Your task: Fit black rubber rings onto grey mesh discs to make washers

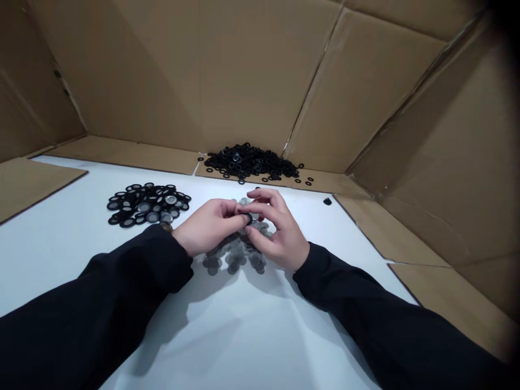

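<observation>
Between the fingertips of both hands is a small black ring (248, 219), partly covered by the fingers. My left hand (209, 225) pinches it from the left with thumb and forefinger. From the right, the thumb and fingers of my right hand (282, 230) curl in and meet its edge. Whether a disc sits inside the ring cannot be made out. Below the hands lies a loose heap of thin grey round discs (235, 254), partly hidden by them. Left of my left hand is a pile of black rings with grey discs in them (152, 207).
A large heap of black rings (255, 162) lies at the back on a cardboard strip, with several strays around it. A small black piece (327, 201) rests on the white table (227, 346) at right. Tall cardboard walls (252, 70) enclose the back and sides.
</observation>
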### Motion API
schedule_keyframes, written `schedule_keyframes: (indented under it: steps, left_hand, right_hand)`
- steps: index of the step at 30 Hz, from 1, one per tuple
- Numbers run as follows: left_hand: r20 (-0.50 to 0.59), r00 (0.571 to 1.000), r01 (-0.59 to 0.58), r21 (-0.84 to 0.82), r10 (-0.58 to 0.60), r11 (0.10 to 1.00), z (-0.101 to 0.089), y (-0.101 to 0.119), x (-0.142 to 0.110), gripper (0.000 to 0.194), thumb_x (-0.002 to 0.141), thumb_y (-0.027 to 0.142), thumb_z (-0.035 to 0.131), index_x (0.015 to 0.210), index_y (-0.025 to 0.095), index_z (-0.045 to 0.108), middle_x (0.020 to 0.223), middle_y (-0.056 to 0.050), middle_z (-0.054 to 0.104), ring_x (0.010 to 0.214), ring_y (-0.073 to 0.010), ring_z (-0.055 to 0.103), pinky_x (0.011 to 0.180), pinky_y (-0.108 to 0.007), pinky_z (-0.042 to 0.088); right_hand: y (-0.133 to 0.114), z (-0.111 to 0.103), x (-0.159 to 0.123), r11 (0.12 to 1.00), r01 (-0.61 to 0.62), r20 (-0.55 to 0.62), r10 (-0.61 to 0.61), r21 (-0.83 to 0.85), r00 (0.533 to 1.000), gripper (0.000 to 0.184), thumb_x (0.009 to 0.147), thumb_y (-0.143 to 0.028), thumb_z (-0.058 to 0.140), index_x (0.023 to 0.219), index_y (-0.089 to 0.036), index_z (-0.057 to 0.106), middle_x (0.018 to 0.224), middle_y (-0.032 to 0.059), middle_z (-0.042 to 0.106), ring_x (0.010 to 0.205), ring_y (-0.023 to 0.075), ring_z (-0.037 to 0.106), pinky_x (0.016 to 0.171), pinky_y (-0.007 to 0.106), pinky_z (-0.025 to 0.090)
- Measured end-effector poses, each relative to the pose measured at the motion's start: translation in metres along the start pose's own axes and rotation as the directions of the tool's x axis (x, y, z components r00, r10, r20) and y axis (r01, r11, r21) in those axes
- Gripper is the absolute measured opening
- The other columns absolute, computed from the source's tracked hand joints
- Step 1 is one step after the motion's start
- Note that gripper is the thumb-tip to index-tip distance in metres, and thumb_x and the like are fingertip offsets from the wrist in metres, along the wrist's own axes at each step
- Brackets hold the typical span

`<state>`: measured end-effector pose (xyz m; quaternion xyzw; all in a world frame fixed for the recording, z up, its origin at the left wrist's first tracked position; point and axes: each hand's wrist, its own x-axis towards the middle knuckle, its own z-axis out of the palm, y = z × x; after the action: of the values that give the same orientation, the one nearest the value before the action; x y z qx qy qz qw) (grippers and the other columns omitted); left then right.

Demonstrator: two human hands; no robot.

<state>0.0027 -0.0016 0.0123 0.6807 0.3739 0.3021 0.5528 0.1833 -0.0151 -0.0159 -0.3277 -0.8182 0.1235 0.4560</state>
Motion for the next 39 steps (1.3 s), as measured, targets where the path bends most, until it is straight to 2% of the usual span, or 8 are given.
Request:
schedule_keyframes:
  steps: [4, 9, 20, 24, 26, 28, 32, 39]
  left_hand:
    - [0.040, 0.999, 0.004, -0.012, -0.004, 1.000, 0.000, 0.002, -0.002, 0.015, 0.082, 0.029, 0.056, 0.077, 0.015, 0.061, 0.066, 0.000, 0.056, 0.058, -0.0110, 0.049, 0.056, -0.024, 0.039]
    - [-0.017, 1.000, 0.001, 0.026, -0.001, 1.000, -0.002, 0.004, -0.002, 0.018, 0.081, 0.029, 0.058, 0.068, 0.016, 0.057, 0.060, 0.002, 0.049, 0.055, -0.0096, 0.044, 0.053, -0.023, 0.036]
    - [0.095, 0.995, -0.006, -0.011, 0.007, 1.000, -0.010, 0.006, -0.008, 0.018, 0.082, 0.032, 0.055, 0.078, 0.016, 0.062, 0.067, 0.000, 0.059, 0.058, -0.0114, 0.051, 0.057, -0.024, 0.040]
    - [-0.128, 0.990, -0.032, 0.259, 0.067, 0.965, -0.027, 0.002, -0.004, 0.022, 0.083, 0.037, 0.053, 0.078, 0.017, 0.062, 0.068, -0.001, 0.061, 0.062, -0.0142, 0.055, 0.059, -0.025, 0.042]
    - [-0.347, 0.927, 0.047, 0.484, 0.142, 0.874, -0.043, 0.000, -0.001, 0.022, 0.084, 0.033, 0.052, 0.088, 0.017, 0.066, 0.080, -0.004, 0.068, 0.072, -0.0182, 0.060, 0.067, -0.028, 0.044]
    - [-0.484, 0.852, 0.190, 0.641, 0.199, 0.744, -0.058, 0.000, 0.000, 0.026, 0.084, 0.029, 0.049, 0.101, 0.018, 0.065, 0.087, -0.007, 0.070, 0.081, -0.0223, 0.062, 0.073, -0.032, 0.045]
    - [-0.556, 0.797, 0.360, 0.752, 0.237, 0.552, -0.082, 0.001, -0.002, 0.026, 0.083, 0.027, 0.048, 0.102, 0.018, 0.064, 0.093, -0.010, 0.070, 0.086, -0.0274, 0.063, 0.073, -0.036, 0.045]
    - [-0.544, 0.804, 0.401, 0.793, 0.238, 0.459, -0.108, -0.015, 0.000, 0.020, 0.077, 0.027, 0.052, 0.075, 0.020, 0.070, 0.094, -0.012, 0.063, 0.096, -0.0303, 0.057, 0.084, -0.040, 0.045]
  right_hand:
    - [-0.002, 0.000, 0.002, 0.999, 0.048, 0.047, -0.048, 0.013, 0.998, 0.041, 0.078, -0.014, 0.060, 0.117, -0.025, 0.058, 0.128, 0.0109, 0.046, 0.115, 0.0246, 0.050, 0.094, 0.045, 0.047]
    - [-0.006, 0.004, 0.004, 0.999, -0.026, -0.065, 0.025, -0.020, 0.998, 0.033, 0.073, -0.017, 0.069, 0.102, -0.023, 0.055, 0.117, 0.0101, 0.052, 0.107, 0.0239, 0.052, 0.074, 0.035, 0.051]
    - [-0.008, -0.002, 0.004, 0.996, 0.081, 0.090, -0.083, 0.027, 0.992, 0.039, 0.087, -0.017, 0.049, 0.123, -0.027, 0.059, 0.128, 0.0102, 0.047, 0.116, 0.0242, 0.049, 0.098, 0.045, 0.045]
    - [0.009, -0.001, 0.020, 0.998, -0.047, -0.018, 0.047, -0.036, 0.999, 0.034, 0.092, -0.025, 0.047, 0.125, -0.023, 0.055, 0.125, 0.0111, 0.051, 0.107, 0.0211, 0.055, 0.084, 0.036, 0.050]
    - [0.030, 0.001, 0.035, 0.972, -0.154, -0.075, 0.142, -0.177, 0.987, 0.025, 0.091, -0.028, 0.049, 0.113, -0.019, 0.060, 0.112, 0.0101, 0.057, 0.093, 0.0186, 0.058, 0.076, 0.031, 0.050]
    - [0.056, 0.004, 0.052, 0.895, -0.243, 0.002, 0.263, -0.373, 0.965, 0.024, 0.091, -0.027, 0.049, 0.109, -0.018, 0.062, 0.098, 0.0074, 0.062, 0.084, 0.0168, 0.058, 0.078, 0.030, 0.048]
    - [0.101, 0.013, 0.080, 0.849, -0.258, 0.075, 0.327, -0.461, 0.942, 0.026, 0.085, -0.023, 0.056, 0.109, -0.017, 0.066, 0.093, 0.0076, 0.062, 0.084, 0.0183, 0.058, 0.084, 0.031, 0.046]
    - [0.120, 0.032, 0.093, 0.825, -0.245, 0.123, 0.351, -0.510, 0.928, 0.017, 0.082, -0.021, 0.058, 0.093, -0.016, 0.071, 0.094, 0.0094, 0.055, 0.083, 0.0191, 0.056, 0.086, 0.032, 0.044]
